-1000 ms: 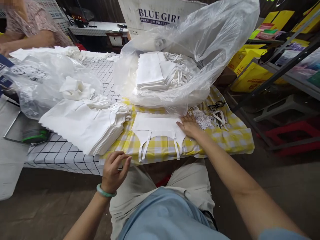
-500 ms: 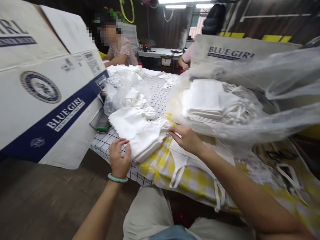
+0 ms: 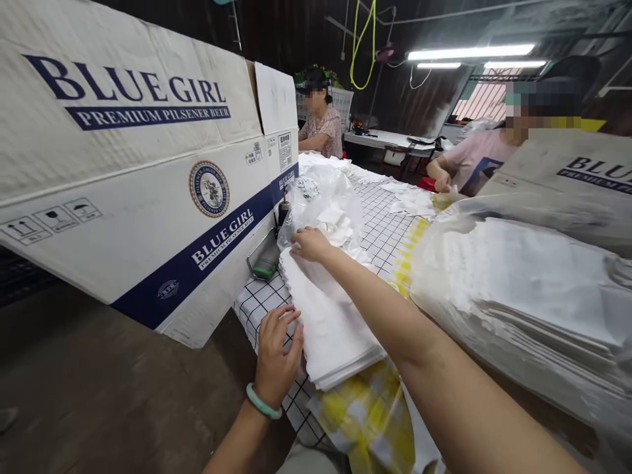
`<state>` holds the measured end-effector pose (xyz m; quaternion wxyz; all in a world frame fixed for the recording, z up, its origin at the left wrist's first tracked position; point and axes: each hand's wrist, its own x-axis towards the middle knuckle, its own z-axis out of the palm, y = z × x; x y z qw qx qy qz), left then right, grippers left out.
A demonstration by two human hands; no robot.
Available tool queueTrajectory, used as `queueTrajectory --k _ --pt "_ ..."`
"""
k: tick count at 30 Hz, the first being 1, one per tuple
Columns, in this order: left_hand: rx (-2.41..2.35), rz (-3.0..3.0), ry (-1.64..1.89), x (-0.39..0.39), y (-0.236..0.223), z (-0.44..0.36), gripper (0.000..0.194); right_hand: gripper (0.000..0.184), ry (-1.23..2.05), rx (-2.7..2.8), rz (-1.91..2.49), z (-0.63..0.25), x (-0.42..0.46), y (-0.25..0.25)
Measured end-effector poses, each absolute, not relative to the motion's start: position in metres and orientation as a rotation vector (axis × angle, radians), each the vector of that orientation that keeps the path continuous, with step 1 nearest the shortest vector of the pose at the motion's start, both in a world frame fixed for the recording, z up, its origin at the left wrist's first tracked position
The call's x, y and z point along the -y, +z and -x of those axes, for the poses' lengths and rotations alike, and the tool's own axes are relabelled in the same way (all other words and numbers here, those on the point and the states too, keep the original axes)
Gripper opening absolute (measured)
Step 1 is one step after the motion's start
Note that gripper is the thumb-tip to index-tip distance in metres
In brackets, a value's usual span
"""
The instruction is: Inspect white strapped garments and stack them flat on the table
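A folded stack of white cloth pieces [image 3: 330,322] with a scalloped left edge lies on the table in front of me. My left hand [image 3: 279,352], a pale green bangle at its wrist, rests at the stack's near left edge with fingers apart and holding nothing. Stretched across the stack, my right hand [image 3: 311,245] has its fingers pinched at the far left corner of the cloth. Part of the stack is hidden under my right forearm. Just beyond that hand are a clear plastic bag [image 3: 318,184] and crumpled white cloth [image 3: 336,227].
A large beer carton [image 3: 148,171] stands at the left, beside a grey-green tool [image 3: 266,260]. On the right, an open plastic bag holds stacked white cloth [image 3: 533,276]. Two people sit across the checked tabletop [image 3: 380,204]. A yellow checked cloth [image 3: 365,415] covers the near edge.
My right hand has moved from the stack's right side to its far left corner. The left hand remains at the left edge. My view has swung, bringing more of the carton in.
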<state>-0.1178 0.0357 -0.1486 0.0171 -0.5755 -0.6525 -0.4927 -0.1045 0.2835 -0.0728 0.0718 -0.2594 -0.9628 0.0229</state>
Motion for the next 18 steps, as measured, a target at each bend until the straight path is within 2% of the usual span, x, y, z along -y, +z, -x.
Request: queueTrajectory --k 3,6,11,15,18 --pt "2.063 1.723 -1.524 -0.054 -0.145 0.14 0.02 0.013 0.15 2.941 0.777 0.115 -0.288 -0.074" --pt "2.083 1.615 -1.592 -0.085 -0.137 0.164 0.023 0.015 0.246 2.938 0.763 0.116 -0.291 -0.076" --pt "2.252 1.521 -1.723 -0.143 -0.123 0.193 0.041 0.023 0.352 2.927 0.876 0.113 -0.292 -0.074" --pt "2.359 1.533 -1.694 -0.168 -0.119 0.2 0.055 0.012 0.425 2.904 0.837 0.104 -0.288 -0.062" --pt "2.371 1.541 -1.721 -0.172 -0.115 0.2 0.067 0.01 0.644 2.748 0.625 0.091 -0.282 -0.047"
